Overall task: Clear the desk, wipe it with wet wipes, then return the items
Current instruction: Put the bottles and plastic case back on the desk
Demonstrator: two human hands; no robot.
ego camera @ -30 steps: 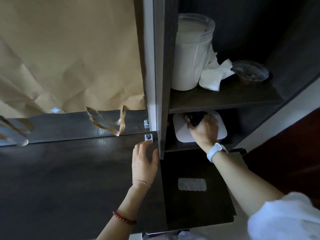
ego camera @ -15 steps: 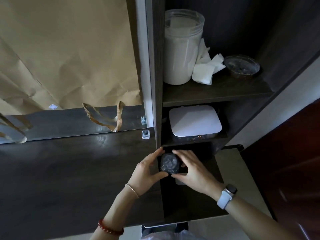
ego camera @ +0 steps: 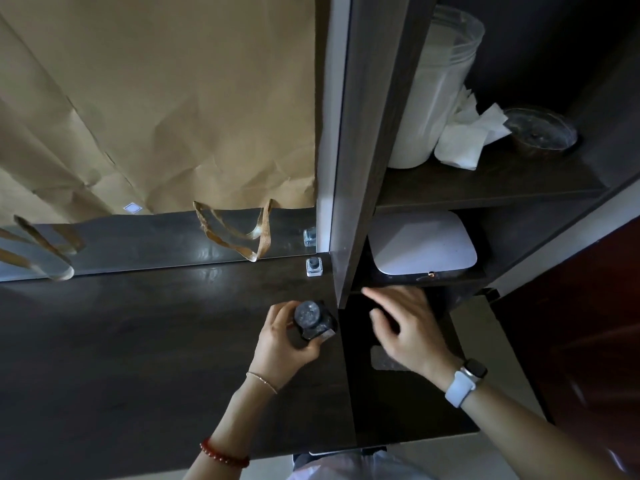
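Observation:
My left hand [ego camera: 284, 344] grips a small dark bottle with a round cap [ego camera: 310, 318], holding it just above the dark desk [ego camera: 138, 341] near the shelf's side panel. To its right my right hand [ego camera: 403, 327] hovers with fingers spread and holds nothing, blurred by motion. A small clear glass bottle with a dark cap [ego camera: 314, 266] stands at the back of the desk by the mirror. A wet-wipe pack [ego camera: 388, 358] lies on the lower dark surface, partly hidden under my right hand.
A mirror strip [ego camera: 156, 244] and brown paper [ego camera: 156, 98] back the desk. The shelf unit [ego camera: 360, 150] on the right holds a white jar [ego camera: 429, 98], crumpled tissues [ego camera: 465, 142], a dark bowl [ego camera: 540, 131] and, lower, a white box [ego camera: 420, 242].
The right hand took the dark bottle from the lower shelf and passed it over. The left hand now holds it alone, moved left over the desk; the right hand has let go.

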